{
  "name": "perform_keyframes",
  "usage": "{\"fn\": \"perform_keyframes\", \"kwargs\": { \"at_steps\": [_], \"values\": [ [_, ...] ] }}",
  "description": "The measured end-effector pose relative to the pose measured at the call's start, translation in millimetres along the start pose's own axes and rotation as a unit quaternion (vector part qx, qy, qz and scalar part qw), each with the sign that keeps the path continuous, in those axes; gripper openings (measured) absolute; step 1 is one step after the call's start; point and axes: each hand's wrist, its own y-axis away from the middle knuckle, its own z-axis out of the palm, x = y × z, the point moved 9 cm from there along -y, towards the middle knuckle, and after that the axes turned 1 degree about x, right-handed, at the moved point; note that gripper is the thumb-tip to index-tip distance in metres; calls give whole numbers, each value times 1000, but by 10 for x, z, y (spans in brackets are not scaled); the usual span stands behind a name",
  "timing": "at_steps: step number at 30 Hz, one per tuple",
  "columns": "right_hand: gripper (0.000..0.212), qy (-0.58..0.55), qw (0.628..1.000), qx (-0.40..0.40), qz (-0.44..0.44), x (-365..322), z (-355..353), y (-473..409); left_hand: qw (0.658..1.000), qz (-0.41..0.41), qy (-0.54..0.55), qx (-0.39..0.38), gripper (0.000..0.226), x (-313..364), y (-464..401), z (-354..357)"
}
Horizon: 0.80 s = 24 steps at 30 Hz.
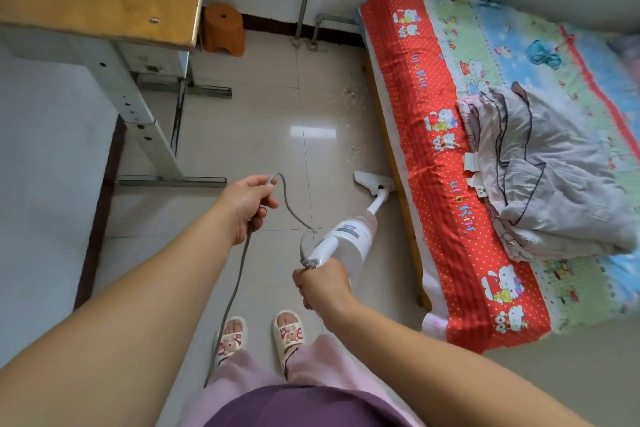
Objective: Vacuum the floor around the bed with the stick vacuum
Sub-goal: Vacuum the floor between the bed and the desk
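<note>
The cord (242, 253) is held looped in the left hand (247, 204); the stick vacuum (349, 236) is gripped by the right hand (320, 284), its head (374, 182) on the floor (270, 135) against the bed (485, 163) edge. Debris (353, 121) ahead probably must be reached next.

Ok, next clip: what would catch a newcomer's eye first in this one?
Probably the red cartoon-print bed cover along the right, with a crumpled grey blanket on it. Next, the white stick vacuum in the right hand, its floor head against the bed's edge, while the left hand holds the grey cord looped up. Debris lies just ahead of the head.
</note>
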Motion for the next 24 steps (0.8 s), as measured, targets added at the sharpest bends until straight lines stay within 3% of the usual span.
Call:
{"fn": "perform_keyframes", "kwargs": {
  "at_steps": [8,24],
  "values": [
    [9,203,979,30,17,-115,-235,-195,999,-9,-29,-26,19,50,-65,-116],
    [12,344,937,64,-22,-85,-530,-302,997,-1,-57,-58,18,178,-118,-7]
  ]
}}
